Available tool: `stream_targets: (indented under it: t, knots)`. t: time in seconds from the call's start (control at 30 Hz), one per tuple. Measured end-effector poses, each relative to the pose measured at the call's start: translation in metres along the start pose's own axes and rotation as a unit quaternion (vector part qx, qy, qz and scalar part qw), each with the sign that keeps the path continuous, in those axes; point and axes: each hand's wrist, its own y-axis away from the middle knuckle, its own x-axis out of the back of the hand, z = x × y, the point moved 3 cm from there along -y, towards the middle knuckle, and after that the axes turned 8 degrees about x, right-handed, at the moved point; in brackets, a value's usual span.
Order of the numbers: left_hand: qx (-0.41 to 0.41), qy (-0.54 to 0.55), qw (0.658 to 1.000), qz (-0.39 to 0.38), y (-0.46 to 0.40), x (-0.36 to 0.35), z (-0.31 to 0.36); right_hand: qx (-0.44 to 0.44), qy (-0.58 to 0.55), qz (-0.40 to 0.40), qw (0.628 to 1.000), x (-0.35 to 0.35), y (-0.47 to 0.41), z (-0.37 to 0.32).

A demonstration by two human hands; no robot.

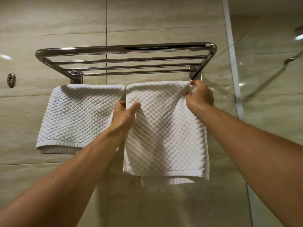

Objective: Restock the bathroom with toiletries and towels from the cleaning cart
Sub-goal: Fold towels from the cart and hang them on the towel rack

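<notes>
Right-hand white waffle towel (165, 128) draped over lower bar of chrome towel rack (126, 49), hanging long-axis vertical, front hem low, back layer showing a bit lower still behind it. Hangs slightly lower than left-hand white waffle towel (78, 117), already folded over same bar, edges nearly touching at middle.

Left hand (124, 115) pinching inner left edge of right-hand towel, thumb on front face, fingers curled behind the edge. Right hand (200, 95) gripping top right corner at the bar fold, fingers curled round the fabric. Both hands clamped on same towel, none free.

Key relation: towel body lies below and between the two grips; right hand at the bar, left hand lower down the side edge, nearer the neighbouring towel. Judged step: squaring and levelling second towel on bar. Likely next: sideways tug or downward smoothing to match hems; risk of dragging towel off bar or bumping the left one.

Upper shelf bars of rack bare of towels. Beige marble-look wall tile (147, 18) behind. Round metal wall fitting (11, 80) far left. Glass shower screen (270, 79) at right, shower fittings dimly seen through it.
</notes>
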Motion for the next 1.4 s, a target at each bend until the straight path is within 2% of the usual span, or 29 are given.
stream_targets:
  t: [0.1, 0.2, 0.3, 0.37, 0.47, 0.53, 0.63, 0.7, 0.8, 0.9, 1.03, 1.1, 1.2, 1.3, 1.4]
  knots:
    - [-0.105, -0.036, 0.994, 0.014, 0.000, 0.003, 0.017, -0.007, 0.003, -0.005, 1.000, 0.000, -0.003, 0.000]
    - [-0.143, -0.059, 0.988, -0.019, -0.011, 0.005, 0.031, -0.008, 0.012, -0.017, 1.000, 0.001, -0.012, -0.001]
    - [-0.137, -0.060, 0.989, -0.004, -0.030, 0.007, 0.036, -0.022, -0.013, -0.039, 0.999, 0.004, -0.025, -0.003]
    - [-0.136, -0.059, 0.988, 0.044, -0.042, 0.004, 0.038, -0.036, -0.034, -0.038, 0.998, 0.007, -0.035, -0.004]
    - [-0.122, -0.046, 0.983, 0.132, -0.054, -0.005, 0.041, -0.070, -0.111, 0.010, 0.991, 0.015, -0.041, -0.005]
    - [-0.117, -0.046, 0.978, 0.165, -0.058, -0.010, 0.042, -0.089, -0.154, 0.018, 0.984, 0.016, -0.039, 0.003]
    - [-0.120, -0.052, 0.970, 0.203, -0.059, -0.016, 0.042, -0.133, -0.175, -0.089, 0.971, 0.010, -0.024, 0.021]
    - [-0.120, -0.049, 0.968, 0.213, -0.058, -0.020, 0.044, -0.134, -0.206, -0.114, 0.962, 0.005, -0.020, 0.028]
    - [-0.106, -0.036, 0.974, 0.195, -0.065, -0.022, 0.053, -0.085, -0.265, -0.046, 0.959, 0.008, -0.026, 0.025]
    - [-0.081, -0.009, 0.985, 0.155, -0.078, -0.020, 0.068, -0.078, -0.308, 0.002, 0.948, 0.013, -0.043, 0.015]
    - [-0.032, 0.031, 0.991, 0.124, -0.094, -0.014, 0.078, -0.107, -0.273, -0.048, 0.955, 0.009, -0.069, 0.005]
    - [-0.006, -0.004, 0.997, 0.073, -0.096, -0.014, 0.072, -0.102, -0.227, -0.067, 0.966, 0.007, -0.075, 0.005]
    - [0.001, -0.082, 0.997, 0.015, -0.092, -0.013, 0.068, -0.047, -0.120, -0.051, 0.990, 0.002, -0.076, 0.006]
    - [-0.012, -0.200, 0.979, 0.048, -0.084, -0.010, 0.076, -0.002, -0.022, -0.011, 1.000, -0.001, -0.071, 0.004]
    - [-0.046, -0.260, 0.955, 0.134, -0.080, -0.016, 0.080, -0.009, -0.007, 0.020, 1.000, 0.000, -0.067, 0.004]
